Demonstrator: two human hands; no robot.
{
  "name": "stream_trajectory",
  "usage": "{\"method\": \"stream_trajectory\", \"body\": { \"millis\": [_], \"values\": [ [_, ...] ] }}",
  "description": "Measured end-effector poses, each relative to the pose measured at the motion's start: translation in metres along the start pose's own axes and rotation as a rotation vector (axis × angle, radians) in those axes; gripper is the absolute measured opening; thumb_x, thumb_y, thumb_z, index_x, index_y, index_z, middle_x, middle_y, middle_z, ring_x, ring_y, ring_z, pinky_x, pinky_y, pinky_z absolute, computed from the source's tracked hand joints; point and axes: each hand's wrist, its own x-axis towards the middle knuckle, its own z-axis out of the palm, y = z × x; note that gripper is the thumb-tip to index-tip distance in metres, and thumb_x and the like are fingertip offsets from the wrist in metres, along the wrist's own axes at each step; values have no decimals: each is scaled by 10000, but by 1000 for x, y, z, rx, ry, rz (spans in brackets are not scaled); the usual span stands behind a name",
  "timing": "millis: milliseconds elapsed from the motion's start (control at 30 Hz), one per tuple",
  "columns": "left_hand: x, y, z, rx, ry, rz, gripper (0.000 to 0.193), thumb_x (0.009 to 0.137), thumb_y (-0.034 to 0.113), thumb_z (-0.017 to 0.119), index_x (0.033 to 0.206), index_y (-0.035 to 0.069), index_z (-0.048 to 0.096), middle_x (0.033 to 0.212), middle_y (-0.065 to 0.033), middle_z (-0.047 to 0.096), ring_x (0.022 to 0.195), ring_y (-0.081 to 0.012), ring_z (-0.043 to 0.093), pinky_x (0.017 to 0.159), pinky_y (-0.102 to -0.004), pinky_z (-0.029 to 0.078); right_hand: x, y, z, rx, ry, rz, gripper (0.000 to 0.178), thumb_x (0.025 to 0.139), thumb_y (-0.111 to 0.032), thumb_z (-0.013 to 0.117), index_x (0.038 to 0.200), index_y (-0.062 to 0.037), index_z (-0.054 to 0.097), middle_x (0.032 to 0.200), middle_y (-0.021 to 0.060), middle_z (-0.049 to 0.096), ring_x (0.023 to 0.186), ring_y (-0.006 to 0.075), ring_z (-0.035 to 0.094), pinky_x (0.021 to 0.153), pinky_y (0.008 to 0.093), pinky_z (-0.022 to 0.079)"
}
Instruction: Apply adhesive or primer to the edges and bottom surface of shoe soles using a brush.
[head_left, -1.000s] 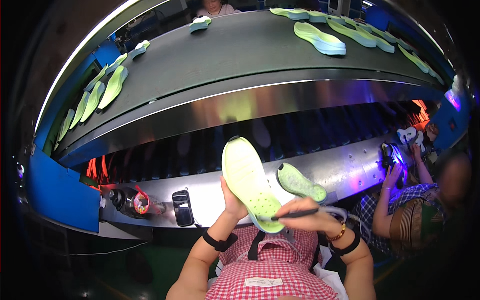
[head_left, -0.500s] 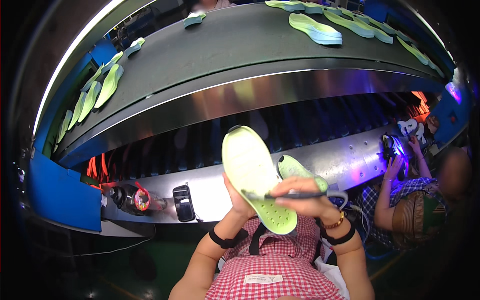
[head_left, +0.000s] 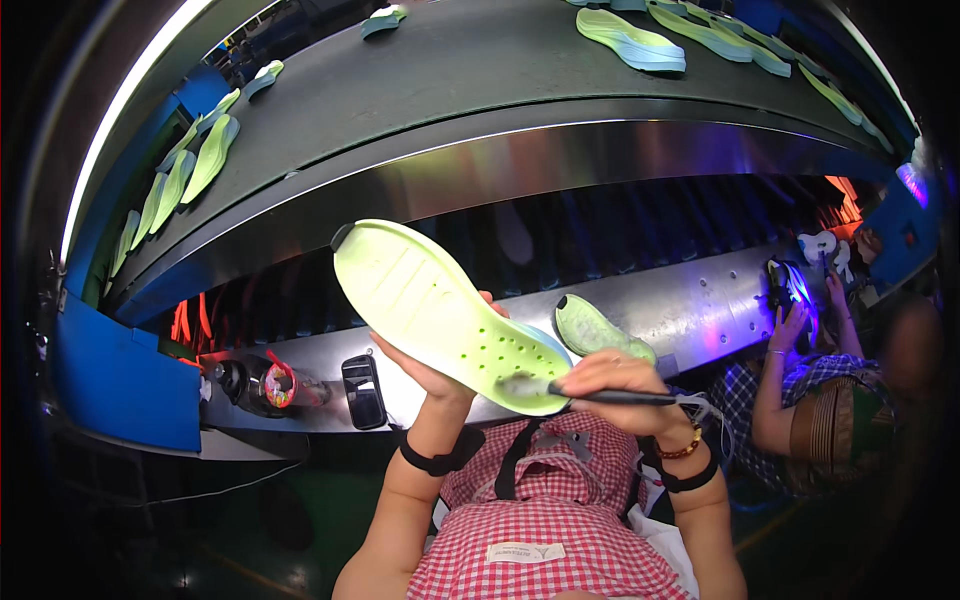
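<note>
A pale yellow-green shoe sole point(head_left: 420, 300) with a black tip and small holes lies tilted across my left hand point(head_left: 440, 382). The fingers wrap round it from beneath and partly show past its far edge. My right hand point(head_left: 615, 380) is closed on a black-handled brush point(head_left: 625, 397). Its blurred bristle end touches the holed end of the sole. Just beyond my right hand, a second green sole point(head_left: 600, 330) rests on the metal bench, partly hidden by my fingers.
A black case point(head_left: 363, 390) and a bottle with a red strap point(head_left: 280, 385) stand on the bench point(head_left: 680, 315) at left. Beyond it runs a dark conveyor belt point(head_left: 420, 100) carrying several soles. At right, a co-worker's hands point(head_left: 788, 325) are by a lit shoe part.
The sole in my left hand has swung so its black tip points further left. The brush has moved from the sole's middle to its holed end.
</note>
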Motion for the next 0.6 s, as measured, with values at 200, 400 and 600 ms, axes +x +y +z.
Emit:
{"method": "stream_trajectory", "body": {
  "millis": [200,400,600],
  "values": [
    [0,11,7,-38,-22,-9,958,672,823,148,1184,69,442,949,-236,564,752,-351,574,662,-436,472,-10,-10,-4,231,-72,4,222,689,-14,685,907,-27,649,894,81,652,880,202,592,784,302,474],
    [-1,17,11,83,-9,9,953,684,813,138,1204,63,413,947,-232,563,742,-351,577,669,-440,474,-11,-10,-3,167,-198,36,251,677,13,683,923,-24,650,925,80,645,947,195,561,827,294,454],
    [-22,3,32,2,11,-151,940,687,778,322,1324,89,265,1261,-201,382,1053,-330,478,861,-498,409,-20,-3,14,823,222,433,233,715,59,627,943,12,629,946,132,632,900,190,591,795,263,475]
  ]
}}
